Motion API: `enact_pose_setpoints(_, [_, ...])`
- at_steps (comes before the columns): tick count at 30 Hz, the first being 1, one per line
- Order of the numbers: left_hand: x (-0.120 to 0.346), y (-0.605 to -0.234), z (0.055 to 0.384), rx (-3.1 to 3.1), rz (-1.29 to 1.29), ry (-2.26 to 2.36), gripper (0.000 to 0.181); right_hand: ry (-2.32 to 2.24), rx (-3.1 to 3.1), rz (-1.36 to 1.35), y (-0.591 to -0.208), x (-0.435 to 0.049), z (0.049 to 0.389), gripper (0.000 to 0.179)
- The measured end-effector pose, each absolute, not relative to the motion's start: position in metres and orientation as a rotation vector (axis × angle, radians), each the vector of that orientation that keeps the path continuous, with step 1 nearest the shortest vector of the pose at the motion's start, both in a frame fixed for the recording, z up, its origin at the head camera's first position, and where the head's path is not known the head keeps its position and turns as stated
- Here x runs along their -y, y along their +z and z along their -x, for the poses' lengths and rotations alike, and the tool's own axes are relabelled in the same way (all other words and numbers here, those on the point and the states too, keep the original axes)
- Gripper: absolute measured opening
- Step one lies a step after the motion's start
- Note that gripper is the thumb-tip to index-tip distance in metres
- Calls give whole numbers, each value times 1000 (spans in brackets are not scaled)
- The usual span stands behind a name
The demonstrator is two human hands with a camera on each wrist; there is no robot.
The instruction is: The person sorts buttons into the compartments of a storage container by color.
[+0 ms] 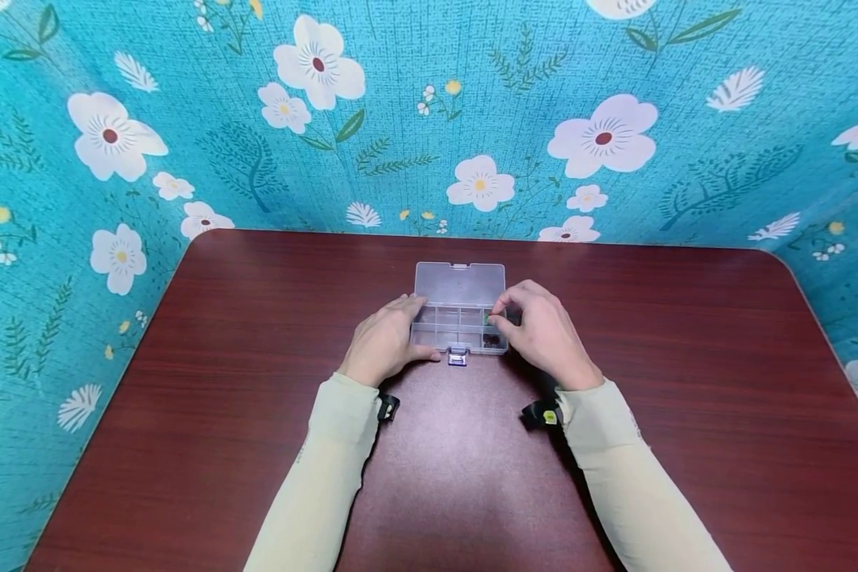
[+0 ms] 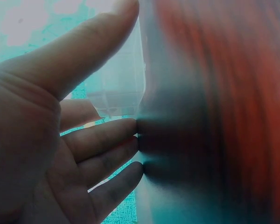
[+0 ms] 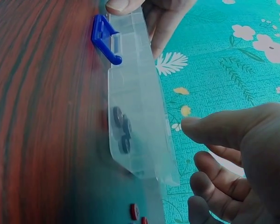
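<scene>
Red-brown table [image 1: 686, 334], wood-grain look; clear plastic box [image 1: 447, 339] sits approx. mid-width, nearer the far edge, lid [image 1: 461, 284] tipped back away from the person. Long axis runs L–R, so one hand per short end; neither's clearly nearer. L hand [image 1: 386, 338] grips the L end, thumb along the front edge, fingers round the side. R hand [image 1: 541, 334] is over the R end, thumb + index tips close tog. at its far corner; can't tell if anything's pinched. Hands apart, box btwn. Blue latch [image 3: 101, 39] unfastened at front ctr., nr. L thumb. Dark buttons [image 3: 125, 143] inside, near R corner; red buttons [image 3: 135, 211] just past the R end. Green bit [image 1: 487, 318] in far R corner, by R thumb.
</scene>
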State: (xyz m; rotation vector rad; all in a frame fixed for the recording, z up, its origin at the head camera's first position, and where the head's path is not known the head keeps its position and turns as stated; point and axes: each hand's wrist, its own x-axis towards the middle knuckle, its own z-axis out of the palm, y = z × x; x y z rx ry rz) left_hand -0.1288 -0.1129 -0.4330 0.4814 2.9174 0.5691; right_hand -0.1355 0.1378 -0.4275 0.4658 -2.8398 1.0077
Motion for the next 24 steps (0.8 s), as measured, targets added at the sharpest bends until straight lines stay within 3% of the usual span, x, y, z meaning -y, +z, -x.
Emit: enact_pose_setpoints(24, [112, -431, 129, -2906, -469, 565, 97, 878, 2887, -446, -431, -110, 143, 7])
